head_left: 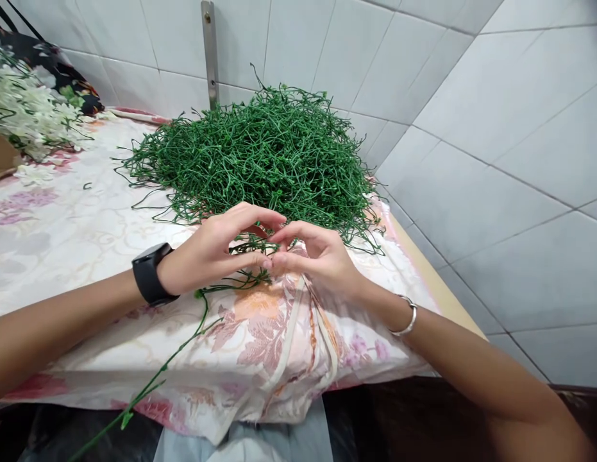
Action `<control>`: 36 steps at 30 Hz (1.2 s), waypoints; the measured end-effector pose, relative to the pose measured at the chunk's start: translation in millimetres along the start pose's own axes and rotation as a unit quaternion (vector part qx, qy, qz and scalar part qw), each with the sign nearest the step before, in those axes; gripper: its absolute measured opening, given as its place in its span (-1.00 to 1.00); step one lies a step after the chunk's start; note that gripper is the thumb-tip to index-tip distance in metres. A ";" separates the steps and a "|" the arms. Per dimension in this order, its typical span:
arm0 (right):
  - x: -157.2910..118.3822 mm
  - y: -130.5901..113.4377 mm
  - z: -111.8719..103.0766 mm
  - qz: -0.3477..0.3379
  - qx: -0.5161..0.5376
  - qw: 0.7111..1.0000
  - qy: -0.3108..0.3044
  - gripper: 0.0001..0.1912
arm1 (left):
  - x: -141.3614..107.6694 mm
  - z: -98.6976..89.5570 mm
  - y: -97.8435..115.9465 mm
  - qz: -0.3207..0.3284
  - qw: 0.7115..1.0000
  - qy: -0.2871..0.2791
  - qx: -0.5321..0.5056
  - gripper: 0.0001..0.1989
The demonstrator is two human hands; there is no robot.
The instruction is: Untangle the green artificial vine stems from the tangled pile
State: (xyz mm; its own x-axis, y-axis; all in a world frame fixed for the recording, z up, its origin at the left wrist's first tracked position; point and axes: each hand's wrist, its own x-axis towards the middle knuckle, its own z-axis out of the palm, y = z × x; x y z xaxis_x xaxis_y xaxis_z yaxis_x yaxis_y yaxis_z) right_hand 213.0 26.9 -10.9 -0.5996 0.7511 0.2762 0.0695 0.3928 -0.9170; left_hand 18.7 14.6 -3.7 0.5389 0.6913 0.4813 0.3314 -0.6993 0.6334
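My left hand, with a black watch at the wrist, reaches in from the left with its fingers curved. From the right comes my right hand, its thumb and fingertips drawn together in a pinch. The fingertips of both hands meet just in front of a large heap of thin green artificial stems. Whatever they grip is too small or hidden to make out. A few loose green stems lie beneath and beside my left hand. One longer branched stem slants across the cloth's front edge toward the lower left.
White artificial flowers are bunched at the far left, beside a brown cardboard piece. A floral cloth covers the table, bunched up near its front edge. Tiled walls stand behind and to the right, with a metal strip.
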 end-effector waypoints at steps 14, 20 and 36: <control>1.9 -2.4 -4.6 0.022 0.118 0.992 0.024 -0.90 | 3.7 -5.0 13.0 0.016 0.992 0.006 0.129 -0.90; 1.5 -2.3 -4.5 0.062 0.197 0.978 -0.023 -0.90 | 1.8 -3.5 19.7 -0.002 0.996 -0.025 0.091 -0.90; -0.9 0.2 -5.8 -0.144 -0.282 0.949 -0.003 -0.86 | 2.9 -0.7 16.3 -0.074 0.989 -0.081 0.096 -0.82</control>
State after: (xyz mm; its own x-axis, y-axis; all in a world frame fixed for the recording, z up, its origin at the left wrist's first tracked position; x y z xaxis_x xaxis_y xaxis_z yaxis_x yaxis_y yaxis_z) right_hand 218.2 29.4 -9.7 -0.6632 0.5672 0.4883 0.3160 0.8036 -0.5043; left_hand 25.1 5.3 8.4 0.5858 0.7610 0.2788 0.5488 -0.6256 0.5544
